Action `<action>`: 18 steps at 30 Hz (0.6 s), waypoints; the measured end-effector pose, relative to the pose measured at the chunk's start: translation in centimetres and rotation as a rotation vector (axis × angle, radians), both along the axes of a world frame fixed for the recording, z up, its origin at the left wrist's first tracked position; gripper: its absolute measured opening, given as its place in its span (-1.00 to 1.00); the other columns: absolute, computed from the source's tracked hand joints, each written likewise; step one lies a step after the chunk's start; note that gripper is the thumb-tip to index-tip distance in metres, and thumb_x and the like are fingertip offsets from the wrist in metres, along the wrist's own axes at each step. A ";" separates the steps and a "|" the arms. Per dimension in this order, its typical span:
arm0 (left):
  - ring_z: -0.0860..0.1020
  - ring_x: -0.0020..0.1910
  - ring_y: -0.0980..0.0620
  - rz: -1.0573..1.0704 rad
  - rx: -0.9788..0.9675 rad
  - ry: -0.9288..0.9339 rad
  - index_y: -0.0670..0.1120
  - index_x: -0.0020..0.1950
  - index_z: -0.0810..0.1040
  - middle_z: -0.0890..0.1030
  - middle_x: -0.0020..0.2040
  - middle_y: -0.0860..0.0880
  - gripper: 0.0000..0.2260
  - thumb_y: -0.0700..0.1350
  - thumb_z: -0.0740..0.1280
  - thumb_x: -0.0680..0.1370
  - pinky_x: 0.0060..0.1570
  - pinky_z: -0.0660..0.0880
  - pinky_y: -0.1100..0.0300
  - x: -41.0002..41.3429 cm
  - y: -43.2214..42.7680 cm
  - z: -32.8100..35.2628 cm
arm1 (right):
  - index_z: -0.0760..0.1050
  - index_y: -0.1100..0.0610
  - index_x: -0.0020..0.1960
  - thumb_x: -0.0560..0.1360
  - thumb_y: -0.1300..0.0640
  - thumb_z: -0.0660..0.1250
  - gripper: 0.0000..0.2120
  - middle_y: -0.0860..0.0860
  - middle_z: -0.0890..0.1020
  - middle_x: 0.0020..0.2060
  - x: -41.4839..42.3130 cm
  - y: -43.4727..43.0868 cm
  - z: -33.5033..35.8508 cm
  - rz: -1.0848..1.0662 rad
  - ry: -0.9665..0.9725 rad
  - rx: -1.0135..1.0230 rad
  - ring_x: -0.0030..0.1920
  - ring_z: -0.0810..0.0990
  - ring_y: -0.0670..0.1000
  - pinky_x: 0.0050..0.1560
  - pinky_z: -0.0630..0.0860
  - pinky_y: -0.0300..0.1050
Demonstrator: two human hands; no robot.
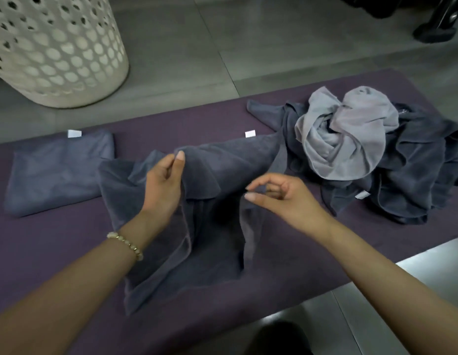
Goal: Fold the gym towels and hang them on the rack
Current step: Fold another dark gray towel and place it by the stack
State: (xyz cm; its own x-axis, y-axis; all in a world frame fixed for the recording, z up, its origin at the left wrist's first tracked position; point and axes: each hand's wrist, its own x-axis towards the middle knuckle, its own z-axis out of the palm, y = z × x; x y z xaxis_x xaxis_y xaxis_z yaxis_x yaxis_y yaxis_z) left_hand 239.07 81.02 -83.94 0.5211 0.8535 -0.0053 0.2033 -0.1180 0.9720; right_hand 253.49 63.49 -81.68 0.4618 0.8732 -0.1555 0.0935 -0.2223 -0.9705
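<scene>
Our forearms reach in from the bottom edge, with a bead bracelet [125,245] on the left wrist. Between them a dark towel [212,239] lies rumpled on the purple mat [56,252]. One corner points towards us, and the far end runs up to the right, where a white tag [250,134] sits at its edge.

Our left hand [162,190] stands upright over the towel's left part. Its fingers are clamped on a raised fold, and the cloth drapes down from them on the right side. Our right hand [286,198] hovers over the towel's right edge with its fingers curled. Forefinger and thumb form a loose ring with a gap between the tips. The thumb tip meets a lifted ridge of cloth, but we cannot tell whether the hand really grips it.

Left of the towel, and partly under its edge, a folded towel [59,172] lies flat on the mat, with a white tag [74,134] at its far corner. On the right of the mat is a heap [414,175] of dark towels, unfolded, with a pale grey towel [350,139] twisted on top of it.

Beyond the mat, a white basket [56,52] pierced with round holes stands on the grey tiled floor [184,47] at far left. Something black shows at the top right corner, cut off by the edge.
</scene>
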 end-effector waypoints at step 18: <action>0.38 -0.30 0.06 -0.132 -0.201 -0.177 -0.39 -0.14 0.46 0.41 -0.33 -0.06 -0.51 0.08 0.16 0.55 -0.24 0.39 0.16 -9.5 3.6 0.9 | 0.62 -0.10 -0.19 0.44 0.03 0.44 -0.96 -0.20 0.63 -0.23 -8.1 13.5 3.8 0.379 -0.412 0.097 -0.13 0.59 -0.16 -0.01 0.44 -0.31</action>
